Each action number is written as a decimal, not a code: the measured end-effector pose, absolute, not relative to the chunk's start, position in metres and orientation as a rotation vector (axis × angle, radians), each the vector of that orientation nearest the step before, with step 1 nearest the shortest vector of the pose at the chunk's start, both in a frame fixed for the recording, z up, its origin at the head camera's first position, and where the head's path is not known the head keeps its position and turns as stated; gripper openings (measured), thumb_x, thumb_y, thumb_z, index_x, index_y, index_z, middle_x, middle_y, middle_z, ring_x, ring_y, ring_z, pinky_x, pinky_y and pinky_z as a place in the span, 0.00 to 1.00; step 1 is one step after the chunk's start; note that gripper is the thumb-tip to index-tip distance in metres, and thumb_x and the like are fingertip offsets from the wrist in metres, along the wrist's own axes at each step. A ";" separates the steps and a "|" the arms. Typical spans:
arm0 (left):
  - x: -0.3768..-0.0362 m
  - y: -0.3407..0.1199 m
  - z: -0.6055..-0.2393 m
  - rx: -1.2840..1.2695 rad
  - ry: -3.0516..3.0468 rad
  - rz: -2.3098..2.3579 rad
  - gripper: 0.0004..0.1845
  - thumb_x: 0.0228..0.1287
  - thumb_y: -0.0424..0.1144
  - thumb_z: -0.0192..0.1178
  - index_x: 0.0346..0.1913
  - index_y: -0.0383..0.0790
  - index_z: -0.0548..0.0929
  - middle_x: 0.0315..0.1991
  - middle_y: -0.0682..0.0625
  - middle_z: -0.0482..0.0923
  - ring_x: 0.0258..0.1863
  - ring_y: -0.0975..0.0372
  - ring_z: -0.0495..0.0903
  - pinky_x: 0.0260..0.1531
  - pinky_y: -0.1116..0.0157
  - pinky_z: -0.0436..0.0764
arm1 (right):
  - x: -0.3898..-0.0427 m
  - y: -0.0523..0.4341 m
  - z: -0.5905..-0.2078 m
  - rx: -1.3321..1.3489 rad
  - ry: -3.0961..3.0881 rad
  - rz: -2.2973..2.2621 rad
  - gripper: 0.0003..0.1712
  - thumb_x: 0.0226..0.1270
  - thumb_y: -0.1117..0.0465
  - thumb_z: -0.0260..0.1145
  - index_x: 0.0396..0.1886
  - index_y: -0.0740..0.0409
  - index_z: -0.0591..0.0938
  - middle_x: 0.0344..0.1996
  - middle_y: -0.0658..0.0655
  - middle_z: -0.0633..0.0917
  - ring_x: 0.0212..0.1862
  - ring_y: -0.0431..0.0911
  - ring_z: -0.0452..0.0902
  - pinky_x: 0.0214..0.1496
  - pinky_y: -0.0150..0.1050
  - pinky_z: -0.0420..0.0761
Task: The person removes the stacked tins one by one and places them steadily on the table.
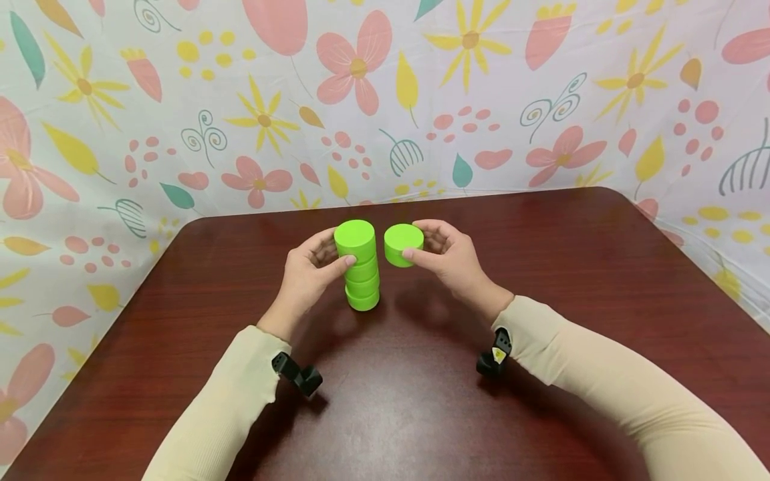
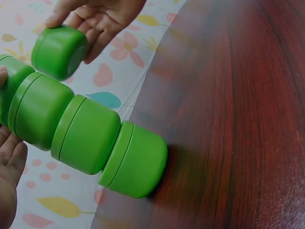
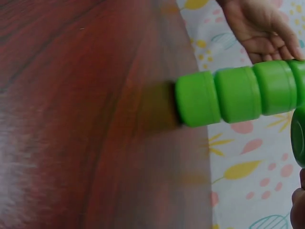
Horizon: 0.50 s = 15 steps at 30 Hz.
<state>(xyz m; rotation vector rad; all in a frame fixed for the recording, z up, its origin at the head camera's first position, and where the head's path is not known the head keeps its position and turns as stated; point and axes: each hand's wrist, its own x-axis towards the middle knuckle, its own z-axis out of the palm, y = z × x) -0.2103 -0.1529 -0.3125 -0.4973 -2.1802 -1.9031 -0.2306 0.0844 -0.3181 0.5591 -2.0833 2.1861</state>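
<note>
Several small green lidded jars stand one on another in an upright stack [image 1: 363,287] on the table. At its top, my left hand [image 1: 303,270] holds the uppermost jar [image 1: 355,237], thumb on the near side and fingers behind. Just right of the stack, my right hand [image 1: 454,257] pinches a separate green jar [image 1: 403,240] between thumb and fingers, raised to about the height of the stack's top. In the left wrist view this lifted jar [image 2: 59,50] shows a rounded base and a seam under its lid. The right wrist view shows the stack's bottom jar [image 3: 198,98] on the table.
The dark red-brown wooden table [image 1: 397,414] reaches back to a flower-printed cloth [image 1: 361,133] hanging behind it. Black wrist-worn devices stick out under the left cuff [image 1: 297,374] and the right cuff [image 1: 494,354].
</note>
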 end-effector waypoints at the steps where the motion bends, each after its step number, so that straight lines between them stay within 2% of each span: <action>1: -0.210 -0.153 -0.313 -0.496 -2.182 -1.902 0.26 0.54 0.29 0.65 0.58 0.36 0.75 0.48 0.38 0.80 0.45 0.63 0.80 0.42 0.69 0.79 | -0.230 0.084 -0.320 0.561 -2.093 2.180 0.27 0.52 0.72 0.68 0.54 0.67 0.73 0.37 0.43 0.82 0.38 0.38 0.78 0.38 0.28 0.80; 15: -0.211 -0.153 -0.315 -0.509 -2.155 -1.907 0.25 0.54 0.28 0.64 0.57 0.35 0.75 0.46 0.41 0.81 0.44 0.64 0.80 0.42 0.69 0.78 | -0.226 0.083 -0.350 0.593 -2.154 2.179 0.28 0.50 0.74 0.69 0.53 0.69 0.73 0.40 0.49 0.82 0.39 0.37 0.79 0.38 0.28 0.78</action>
